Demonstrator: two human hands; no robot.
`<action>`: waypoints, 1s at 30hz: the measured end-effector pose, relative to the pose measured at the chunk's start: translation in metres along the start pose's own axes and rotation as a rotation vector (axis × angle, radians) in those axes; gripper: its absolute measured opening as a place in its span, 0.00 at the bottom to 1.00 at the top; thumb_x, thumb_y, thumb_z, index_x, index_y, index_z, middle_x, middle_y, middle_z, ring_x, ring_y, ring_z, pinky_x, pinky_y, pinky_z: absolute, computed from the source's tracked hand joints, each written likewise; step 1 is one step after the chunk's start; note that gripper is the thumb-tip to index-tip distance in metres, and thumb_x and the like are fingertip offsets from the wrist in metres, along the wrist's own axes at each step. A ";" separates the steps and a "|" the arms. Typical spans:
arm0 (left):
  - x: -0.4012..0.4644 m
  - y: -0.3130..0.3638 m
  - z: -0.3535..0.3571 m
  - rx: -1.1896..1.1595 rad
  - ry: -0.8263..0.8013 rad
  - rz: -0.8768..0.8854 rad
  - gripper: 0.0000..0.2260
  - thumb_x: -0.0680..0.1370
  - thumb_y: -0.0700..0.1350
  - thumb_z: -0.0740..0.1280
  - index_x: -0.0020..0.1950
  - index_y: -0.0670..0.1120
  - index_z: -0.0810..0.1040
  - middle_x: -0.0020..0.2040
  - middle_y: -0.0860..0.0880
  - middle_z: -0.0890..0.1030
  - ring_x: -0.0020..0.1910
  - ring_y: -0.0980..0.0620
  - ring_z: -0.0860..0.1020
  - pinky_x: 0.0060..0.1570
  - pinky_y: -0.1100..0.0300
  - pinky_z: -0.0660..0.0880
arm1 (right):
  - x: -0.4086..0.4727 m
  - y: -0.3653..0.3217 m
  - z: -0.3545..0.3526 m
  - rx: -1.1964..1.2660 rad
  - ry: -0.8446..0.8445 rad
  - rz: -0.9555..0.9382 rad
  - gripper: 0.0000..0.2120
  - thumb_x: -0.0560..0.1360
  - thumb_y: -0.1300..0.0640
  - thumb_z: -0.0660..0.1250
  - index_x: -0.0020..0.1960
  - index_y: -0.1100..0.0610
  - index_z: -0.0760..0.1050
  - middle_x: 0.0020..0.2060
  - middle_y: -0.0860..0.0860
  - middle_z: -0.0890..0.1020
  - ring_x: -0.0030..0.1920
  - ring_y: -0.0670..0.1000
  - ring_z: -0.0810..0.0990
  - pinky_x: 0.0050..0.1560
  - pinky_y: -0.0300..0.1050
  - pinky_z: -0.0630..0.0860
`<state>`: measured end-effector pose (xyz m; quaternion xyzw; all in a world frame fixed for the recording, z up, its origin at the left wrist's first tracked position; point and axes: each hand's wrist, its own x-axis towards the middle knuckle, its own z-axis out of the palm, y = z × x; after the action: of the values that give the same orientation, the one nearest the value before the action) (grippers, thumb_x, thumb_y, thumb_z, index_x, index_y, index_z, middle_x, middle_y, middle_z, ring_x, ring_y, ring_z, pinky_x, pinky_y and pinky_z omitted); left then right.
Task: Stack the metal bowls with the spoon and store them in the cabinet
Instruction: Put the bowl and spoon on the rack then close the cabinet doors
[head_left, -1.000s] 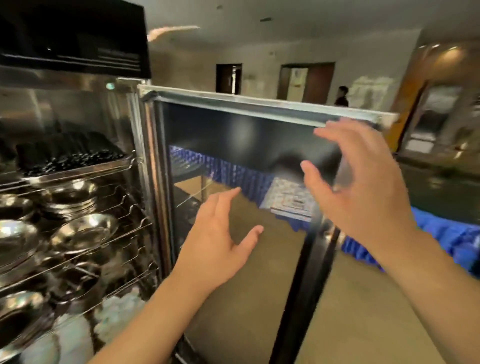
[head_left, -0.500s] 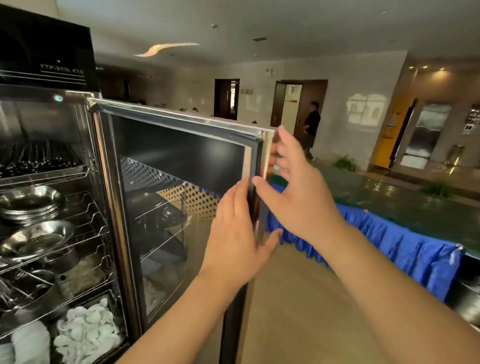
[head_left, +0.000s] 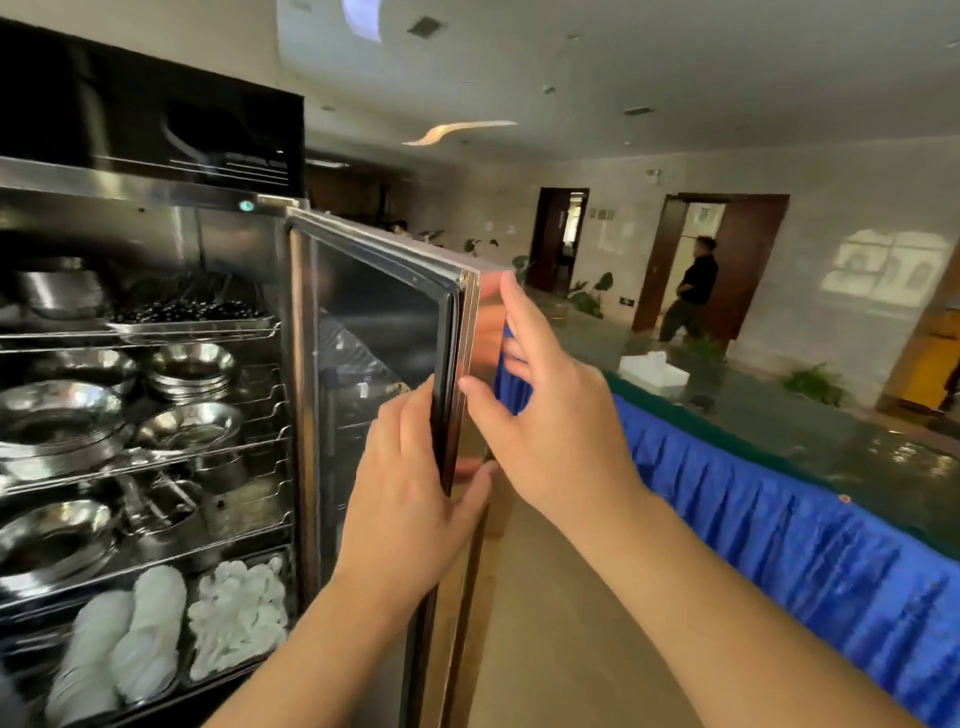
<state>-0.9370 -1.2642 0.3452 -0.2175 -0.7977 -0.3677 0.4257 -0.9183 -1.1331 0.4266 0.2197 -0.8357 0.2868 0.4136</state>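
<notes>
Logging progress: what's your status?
Both hands, left and right, on cabinet door edge. Door open. Metal bowls shelved. Nothing blocking.

Nothing can be read: the pale lettering on the cabinet's black top panel (head_left: 228, 158) and the small signs on the far wall (head_left: 602, 214) are blurred.

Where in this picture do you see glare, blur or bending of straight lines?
Head view: glare sits on the metal bowls and on the door's glass; the right hand fingers are motion-blurred near the door edge; the wide lens bends the cabinet top and the ceiling; the far room looks soft.
</notes>
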 end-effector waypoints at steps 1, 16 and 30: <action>-0.002 -0.002 -0.007 0.011 0.006 -0.004 0.37 0.71 0.52 0.76 0.75 0.46 0.63 0.64 0.49 0.71 0.63 0.52 0.71 0.61 0.58 0.72 | 0.000 -0.005 0.003 -0.003 0.015 -0.026 0.40 0.76 0.50 0.72 0.81 0.47 0.54 0.56 0.48 0.83 0.58 0.45 0.77 0.53 0.34 0.75; -0.034 -0.051 -0.166 0.378 0.222 -0.216 0.33 0.70 0.57 0.76 0.69 0.49 0.67 0.51 0.67 0.66 0.50 0.55 0.71 0.44 0.65 0.70 | 0.005 -0.115 0.082 0.443 -0.257 -0.325 0.30 0.76 0.59 0.73 0.75 0.55 0.67 0.75 0.53 0.69 0.71 0.52 0.73 0.66 0.52 0.76; -0.041 -0.160 -0.297 0.536 0.258 -0.373 0.29 0.73 0.56 0.74 0.69 0.55 0.66 0.60 0.57 0.72 0.48 0.64 0.74 0.40 0.76 0.67 | -0.017 -0.181 0.234 0.501 -0.542 -0.153 0.32 0.75 0.39 0.69 0.74 0.42 0.59 0.69 0.40 0.67 0.63 0.35 0.66 0.59 0.32 0.64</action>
<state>-0.8666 -1.5966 0.3557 0.0996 -0.8316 -0.2413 0.4903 -0.9322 -1.4193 0.3508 0.4439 -0.7998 0.3823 0.1312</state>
